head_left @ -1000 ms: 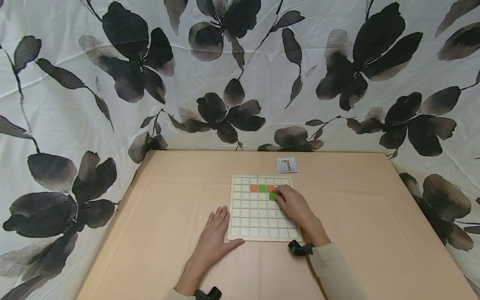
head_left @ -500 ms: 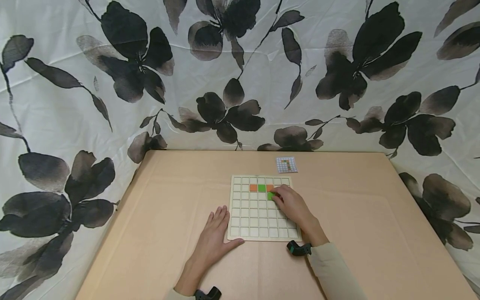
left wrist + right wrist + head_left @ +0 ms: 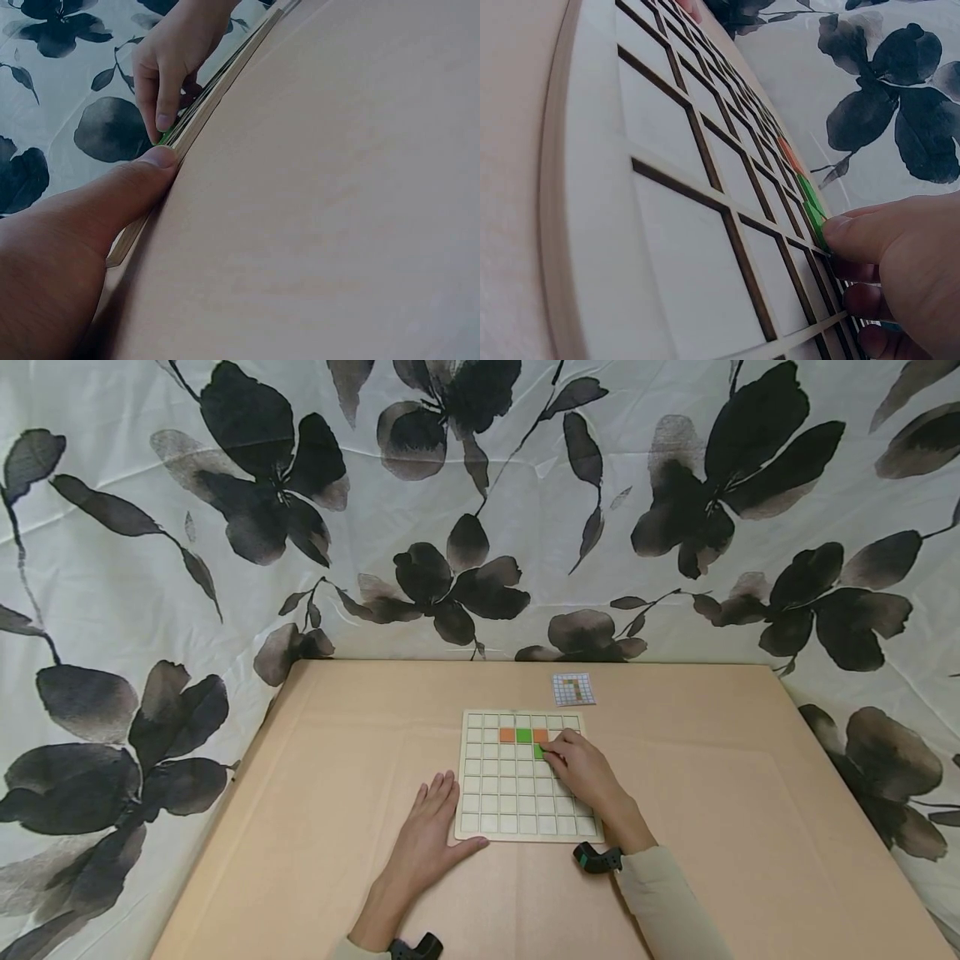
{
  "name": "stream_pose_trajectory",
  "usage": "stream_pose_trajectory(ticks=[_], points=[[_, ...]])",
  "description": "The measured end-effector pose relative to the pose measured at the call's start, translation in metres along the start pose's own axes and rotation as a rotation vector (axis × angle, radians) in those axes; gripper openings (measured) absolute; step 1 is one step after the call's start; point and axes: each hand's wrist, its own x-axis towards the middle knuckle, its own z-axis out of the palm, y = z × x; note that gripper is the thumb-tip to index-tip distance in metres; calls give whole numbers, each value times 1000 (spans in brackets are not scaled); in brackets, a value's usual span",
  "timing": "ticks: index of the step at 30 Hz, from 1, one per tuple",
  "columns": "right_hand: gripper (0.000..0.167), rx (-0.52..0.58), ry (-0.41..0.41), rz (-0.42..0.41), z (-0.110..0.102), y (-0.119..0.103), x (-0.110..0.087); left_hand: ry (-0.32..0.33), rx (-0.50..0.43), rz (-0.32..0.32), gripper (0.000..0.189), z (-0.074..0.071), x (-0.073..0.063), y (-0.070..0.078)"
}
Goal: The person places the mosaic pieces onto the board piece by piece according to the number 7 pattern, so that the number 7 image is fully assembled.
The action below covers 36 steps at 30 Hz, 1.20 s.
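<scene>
A pale wooden grid board [image 3: 517, 839] lies on the table. Across its second row from the far edge run an orange tile [image 3: 507, 736], a green tile in the middle [image 3: 524, 736] and another orange tile [image 3: 540, 736]. My right hand [image 3: 583, 767] pinches a second green tile [image 3: 538, 752] at the cell just below the right orange one. In the right wrist view, the thumb [image 3: 838, 225] meets green at the tile's edge; the fingertips behind are partly hidden. My left hand [image 3: 431, 831] rests with fingers extended along the board's left side, its thumb [image 3: 157, 157] at the near edge.
A small card [image 3: 573, 690] printed with a coloured grid pattern lies beyond the board. The wooden table [image 3: 337, 752] ends at the back against a white cloth [image 3: 360, 510] with dark flowers. Black wrist devices sit on both arms.
My right hand has shifted slightly left with the green tile, which now lines up under the right orange tile. My left hand and the board have stayed put.
</scene>
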Motion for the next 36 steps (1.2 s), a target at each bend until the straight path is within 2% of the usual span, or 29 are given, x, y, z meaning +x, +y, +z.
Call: stream_pose_trajectory(ticks=[5,21,36], points=[[22,0,10,-7,0,1,1,1,3,-2,102,0,0,0],[31,21,-35,55,-1,-2,-3,8,10,0,102,0,-1,1],[32,29,-44,43,-7,-1,-4,27,0,0,101,0,2,3]])
